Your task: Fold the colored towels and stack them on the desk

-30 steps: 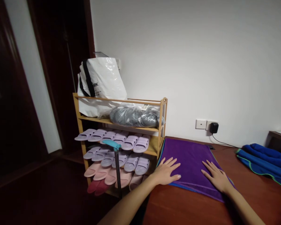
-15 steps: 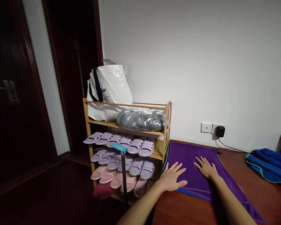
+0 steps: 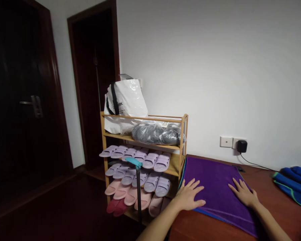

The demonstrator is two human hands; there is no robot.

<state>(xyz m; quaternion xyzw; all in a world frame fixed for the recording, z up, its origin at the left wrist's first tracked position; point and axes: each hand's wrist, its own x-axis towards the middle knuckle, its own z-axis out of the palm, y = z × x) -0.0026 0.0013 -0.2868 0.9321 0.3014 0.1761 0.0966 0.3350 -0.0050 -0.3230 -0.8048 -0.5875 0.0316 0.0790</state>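
A purple towel lies spread flat on the brown wooden table, its left edge at the table's corner. My left hand rests palm down with fingers spread on the towel's near left part. My right hand lies flat with fingers apart on the towel's right side. Neither hand holds anything. A blue edge shows under the towel's front hem.
A bamboo shoe rack with several lilac and pink slippers stands left of the table, with a white bag and bagged grey slippers on top. A teal-handled stick leans before it. Folded blue towels lie far right. A charger is plugged into the wall.
My right hand slid from the towel's middle out to its right side. My left hand stayed on the left part. The view shifted left, showing more of the dark door.
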